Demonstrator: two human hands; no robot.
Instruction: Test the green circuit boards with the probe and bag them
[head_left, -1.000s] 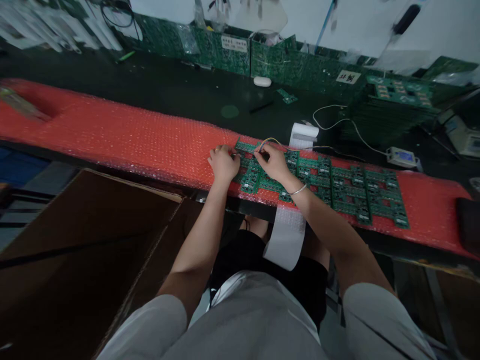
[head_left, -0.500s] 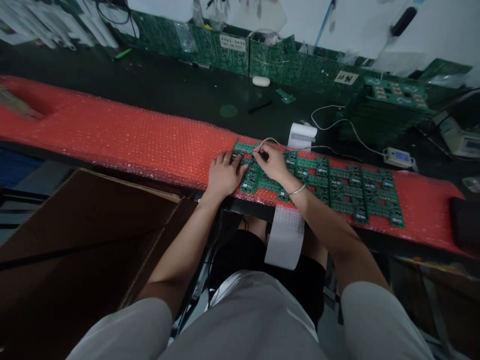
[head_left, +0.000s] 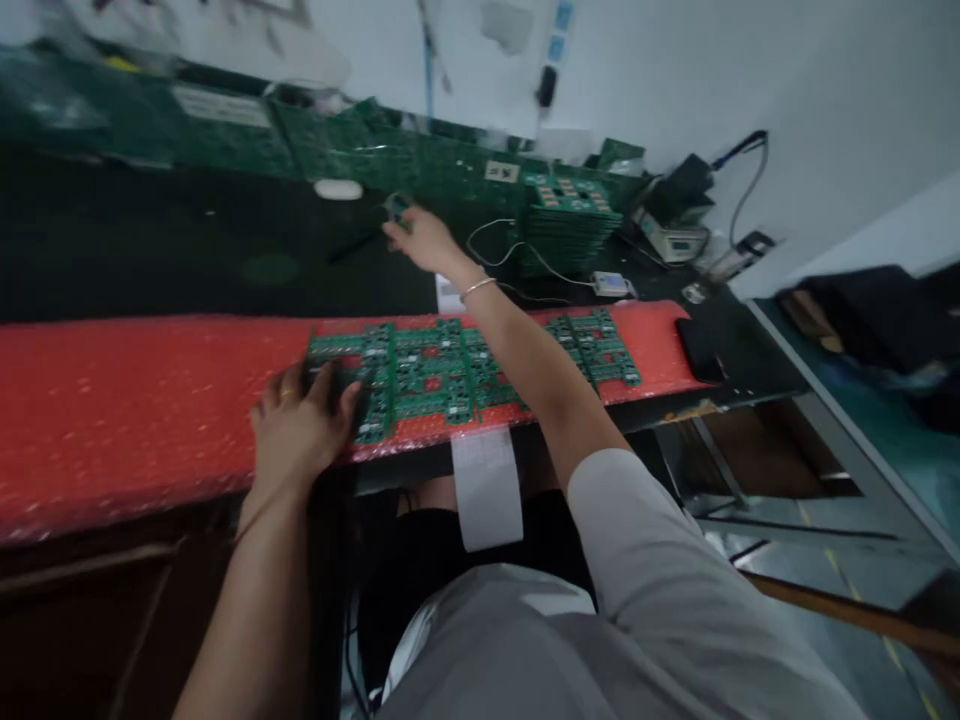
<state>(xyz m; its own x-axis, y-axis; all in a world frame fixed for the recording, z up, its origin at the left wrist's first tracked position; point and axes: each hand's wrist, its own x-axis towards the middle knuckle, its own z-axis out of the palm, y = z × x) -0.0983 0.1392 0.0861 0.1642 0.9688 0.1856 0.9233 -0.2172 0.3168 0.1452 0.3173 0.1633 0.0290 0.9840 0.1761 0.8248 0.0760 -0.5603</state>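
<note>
My left hand (head_left: 304,425) rests with spread fingers on the left end of a row of green circuit boards (head_left: 420,375), which lie on red bubble wrap (head_left: 150,400). My right hand (head_left: 427,240) is stretched out over the back of the dark bench, its thumb and fingers closed on a small circuit board piece (head_left: 397,207), blurred by motion. Just left of that hand are a black pen-like stick (head_left: 352,246) and a white oval case (head_left: 338,189). My right forearm hides part of the board row.
A stack of green boards (head_left: 570,230) stands at the back right, near a small meter (head_left: 611,284) with a white cable. A black phone (head_left: 699,350) lies on the wrap's right end. A paper strip (head_left: 487,490) hangs over the bench's front edge.
My right hand has left the board row, where it pinched a thin wired probe, and reached to the back, taking the small board piece. The view has swung right. My left hand stays on the boards.
</note>
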